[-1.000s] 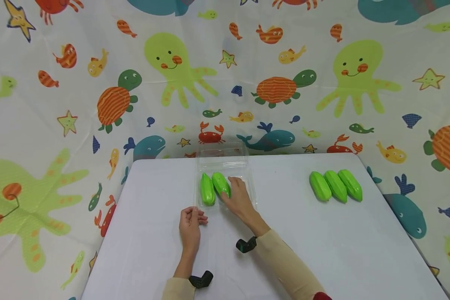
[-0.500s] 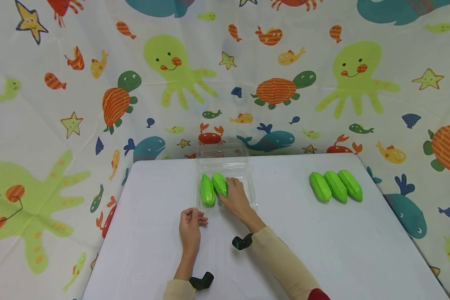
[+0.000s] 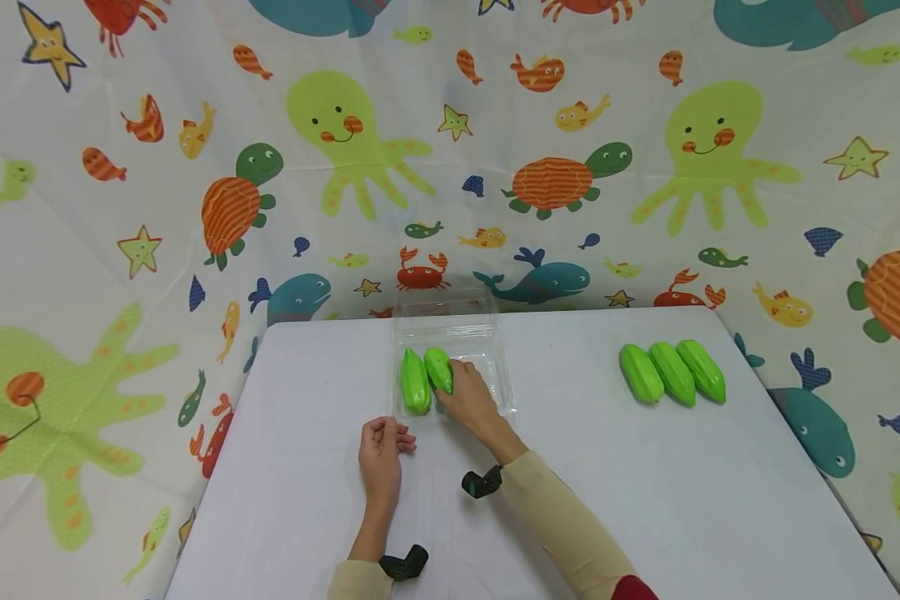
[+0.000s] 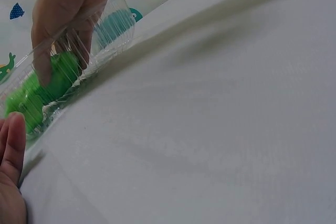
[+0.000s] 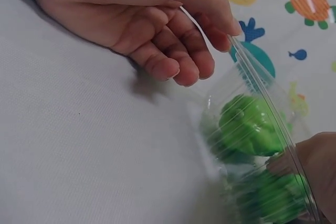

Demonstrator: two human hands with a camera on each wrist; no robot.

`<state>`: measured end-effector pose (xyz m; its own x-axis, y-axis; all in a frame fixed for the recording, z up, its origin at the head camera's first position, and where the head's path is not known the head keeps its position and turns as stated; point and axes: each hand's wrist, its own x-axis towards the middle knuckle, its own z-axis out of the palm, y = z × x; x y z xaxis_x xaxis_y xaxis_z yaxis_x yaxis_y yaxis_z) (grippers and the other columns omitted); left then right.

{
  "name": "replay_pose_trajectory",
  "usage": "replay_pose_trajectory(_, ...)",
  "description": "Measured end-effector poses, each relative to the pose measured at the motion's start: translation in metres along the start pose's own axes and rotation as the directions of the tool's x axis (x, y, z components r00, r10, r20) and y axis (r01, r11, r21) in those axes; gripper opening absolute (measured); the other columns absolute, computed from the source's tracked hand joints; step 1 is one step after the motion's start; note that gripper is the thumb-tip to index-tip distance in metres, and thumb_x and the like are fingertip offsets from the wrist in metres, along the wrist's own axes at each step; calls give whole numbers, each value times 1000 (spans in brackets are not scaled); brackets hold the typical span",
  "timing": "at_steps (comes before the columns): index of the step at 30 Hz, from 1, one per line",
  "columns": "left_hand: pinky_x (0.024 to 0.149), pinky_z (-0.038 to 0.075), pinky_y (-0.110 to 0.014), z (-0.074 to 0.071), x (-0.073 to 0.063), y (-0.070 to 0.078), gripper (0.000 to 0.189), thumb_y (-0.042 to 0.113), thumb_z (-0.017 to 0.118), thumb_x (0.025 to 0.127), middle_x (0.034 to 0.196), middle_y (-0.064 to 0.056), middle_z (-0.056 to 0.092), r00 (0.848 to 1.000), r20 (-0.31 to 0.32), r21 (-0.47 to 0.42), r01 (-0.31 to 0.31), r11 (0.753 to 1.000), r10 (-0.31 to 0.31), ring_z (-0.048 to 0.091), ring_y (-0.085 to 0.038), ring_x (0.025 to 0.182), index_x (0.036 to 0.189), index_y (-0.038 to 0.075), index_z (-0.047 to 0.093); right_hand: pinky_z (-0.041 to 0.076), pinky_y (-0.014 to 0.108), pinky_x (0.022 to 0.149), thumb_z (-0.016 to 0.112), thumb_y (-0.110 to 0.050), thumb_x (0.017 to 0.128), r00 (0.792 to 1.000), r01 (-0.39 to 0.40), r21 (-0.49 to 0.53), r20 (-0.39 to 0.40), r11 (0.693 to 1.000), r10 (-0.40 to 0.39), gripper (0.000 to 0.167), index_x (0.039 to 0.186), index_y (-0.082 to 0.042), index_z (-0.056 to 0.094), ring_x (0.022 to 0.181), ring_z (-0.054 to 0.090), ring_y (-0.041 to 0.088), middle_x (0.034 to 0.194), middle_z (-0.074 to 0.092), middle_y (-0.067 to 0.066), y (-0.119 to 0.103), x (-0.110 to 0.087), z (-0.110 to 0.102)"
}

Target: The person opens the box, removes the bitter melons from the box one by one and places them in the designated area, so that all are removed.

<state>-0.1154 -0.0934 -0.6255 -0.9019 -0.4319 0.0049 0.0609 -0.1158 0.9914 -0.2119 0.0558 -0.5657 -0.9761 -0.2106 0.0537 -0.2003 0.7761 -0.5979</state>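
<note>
A clear plastic clamshell box (image 3: 501, 379), lid raised at the back, stands on the table. Two green, ridged, cucumber-like vegetables lie side by side in it. At the box's near left corner, my left hand (image 3: 379, 454) pinches the rim between thumb and forefinger, as the right wrist view shows; its other fingers curl loosely below. My right hand (image 3: 471, 402) reaches inside and grips the right green vegetable (image 3: 438, 368), thumb on one side and fingers on the other. Beside it lies the left green vegetable (image 3: 416, 383), untouched. The fingertips are partly hidden.
Three more green vegetables (image 3: 672, 372) lie in a slanted row at the table's right. A white cloth covers the table (image 3: 607, 492). Behind it hangs a curtain (image 3: 480, 108) printed with sea animals. Each wrist carries a small black camera (image 3: 482, 482).
My right hand has shifted slightly left and toward me, and the right vegetable has moved closer to the left one. My left hand has stayed at the box corner.
</note>
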Motion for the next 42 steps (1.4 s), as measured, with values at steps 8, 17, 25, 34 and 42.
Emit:
replay_pose_trajectory(8,63,63,-26,1,-1,-1,30,30,53,105,93,-18,64,1000,-5,5,-26,1000,26,69,-13,70,114,1,52,57,41,82,70,-21,91,1000,-19,16,23,1000,19,60,141,2,48,98,62,26,124,61,21,1,1,-1)
replay_pose_trajectory(17,62,63,-26,2,0,-3,29,29,53,105,92,-15,65,999,-9,3,-32,999,32,68,-12,70,113,1,52,58,41,84,69,-20,91,1000,-2,31,-27,1000,2,56,139,2,51,100,63,27,123,62,21,1,-1,-1)
replay_pose_trajectory(25,63,63,-28,2,-2,-1,30,28,53,105,96,-27,64,1000,-7,6,-10,1000,10,68,-13,70,115,-1,51,57,41,85,70,-19,90,999,8,64,-51,998,-5,56,138,1,52,100,62,26,120,63,19,1,-1,-5)
replay_pose_trajectory(34,63,63,-26,2,-3,-1,28,28,52,105,95,-21,65,1000,-12,22,-11,1000,11,69,-13,70,115,2,52,57,40,83,69,-18,90,995,38,101,-99,994,-28,55,138,2,52,100,61,24,121,63,18,3,-3,-9)
replay_pose_trajectory(42,62,63,-28,1,-3,-3,31,30,53,105,93,-21,65,999,-13,19,-31,999,31,69,-15,70,114,0,53,57,44,89,70,-17,89,984,74,122,-168,990,-52,55,138,3,52,106,61,29,127,62,22,4,-6,-17)
